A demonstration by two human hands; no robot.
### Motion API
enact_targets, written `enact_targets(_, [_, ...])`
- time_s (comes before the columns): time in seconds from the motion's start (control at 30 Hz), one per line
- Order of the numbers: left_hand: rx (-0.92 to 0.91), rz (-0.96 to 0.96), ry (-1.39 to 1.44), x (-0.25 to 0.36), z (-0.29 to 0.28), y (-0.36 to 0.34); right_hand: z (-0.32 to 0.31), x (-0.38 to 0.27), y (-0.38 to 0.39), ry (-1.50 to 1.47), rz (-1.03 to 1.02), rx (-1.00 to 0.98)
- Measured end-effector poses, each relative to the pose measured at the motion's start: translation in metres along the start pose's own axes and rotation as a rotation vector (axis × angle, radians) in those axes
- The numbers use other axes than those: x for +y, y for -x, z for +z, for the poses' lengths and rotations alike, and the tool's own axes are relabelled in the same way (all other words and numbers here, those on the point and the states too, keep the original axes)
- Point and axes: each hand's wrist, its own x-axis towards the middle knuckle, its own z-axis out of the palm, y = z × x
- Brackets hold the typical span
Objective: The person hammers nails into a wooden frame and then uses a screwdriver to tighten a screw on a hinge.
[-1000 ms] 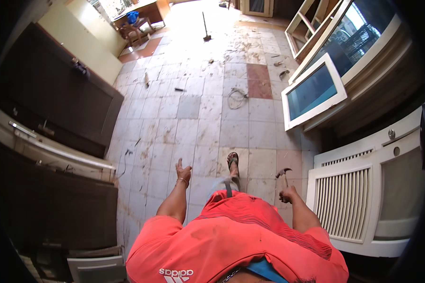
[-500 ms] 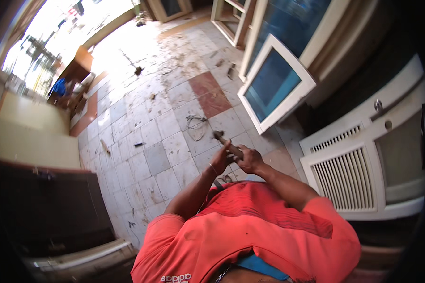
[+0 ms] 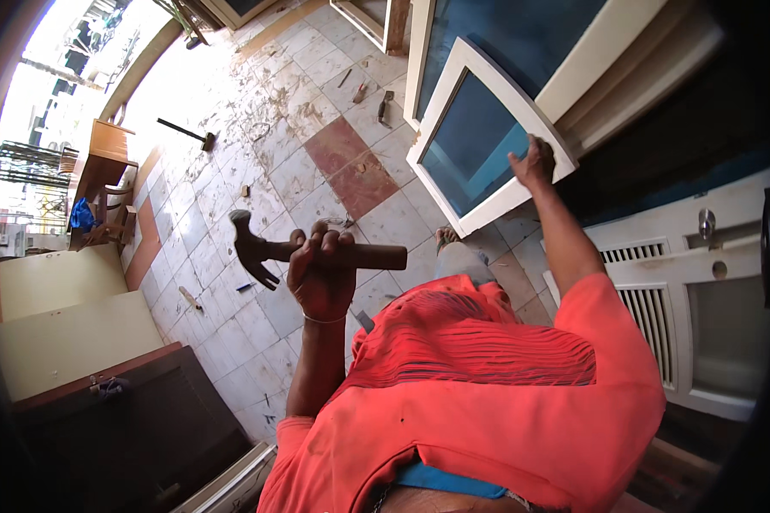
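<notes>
My left hand [image 3: 323, 269] is raised in front of me, its fingers wrapped round the wooden handle of a claw hammer [image 3: 376, 256]. The dark metal head points left, with the claw curving downward. My right hand [image 3: 535, 162] is stretched out to the right, closed on the edge of a white window sash [image 3: 496, 212] with blue-tinted glass. That sash stands tilted against a larger white frame with dark glass [image 3: 522, 38]. The fingertips of my right hand are partly hidden at the frame's edge.
Dirty tiles carry a long-handled hammer [image 3: 207, 141], a dark hand tool [image 3: 386, 107] and loose debris. White louvred doors [image 3: 684, 282] lean at the right. A dark panel [image 3: 128, 419] lies lower left, with a wooden desk [image 3: 109, 150] farther back. My foot [image 3: 445, 238] shows near the sash.
Both hands were together at the hammer before. My left hand has lifted it to the left, while my right hand has moved away and taken hold of the window sash.
</notes>
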Motion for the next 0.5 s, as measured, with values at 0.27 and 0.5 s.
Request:
enact_targets(0.27, [0.232, 0.075, -0.162, 0.001, -0.021, -0.079, -0.002, 0.025, -0.073, 0.167, 0.344, -0.103])
enact_targets(0.5, [0.374, -0.158, -0.179, 0.014, -0.106, -0.162, -0.016, 0.006, -0.076, 0.120, 0.305, -0.177])
